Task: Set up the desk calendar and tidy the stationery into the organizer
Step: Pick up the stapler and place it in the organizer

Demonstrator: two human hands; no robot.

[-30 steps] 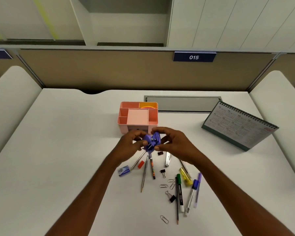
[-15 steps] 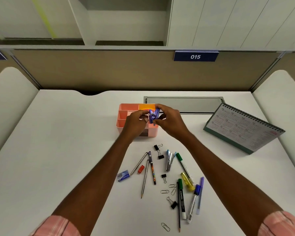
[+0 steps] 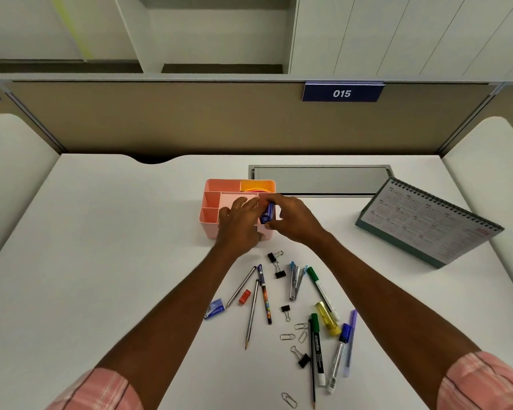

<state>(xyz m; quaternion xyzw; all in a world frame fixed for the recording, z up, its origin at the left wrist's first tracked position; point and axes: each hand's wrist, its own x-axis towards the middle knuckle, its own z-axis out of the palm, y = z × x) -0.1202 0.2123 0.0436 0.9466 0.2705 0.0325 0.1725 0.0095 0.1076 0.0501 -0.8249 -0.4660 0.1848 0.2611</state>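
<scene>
Both hands over the pink plastic desk organizer [image 3: 211, 214], which sits mid-desk toward the far edge of the white desk [image 3: 101, 261]. Right hand [image 3: 293, 220] pinches a small blue-purple plastic stapler-like item [image 3: 267, 213] between thumb and fingers, held at the organizer's right side above its compartments. Left hand [image 3: 239, 223] is half-curled, fingers spread over the organizer's front, touching or just beside the blue item; can't tell if it grips it. Yellow sticky notes [image 3: 256, 187] in the organizer's far right compartment. Teal-based spiral desk calendar [image 3: 427, 223] stands tilted near the right edge. Loose stationery toward the near edge: green-capped white marker [image 3: 318, 350], yellow highlighter [image 3: 328, 318], grey pencil [image 3: 251, 315], black binder clip [image 3: 279, 272], small red eraser [image 3: 244, 297], silver paper clip [image 3: 289, 400].
</scene>
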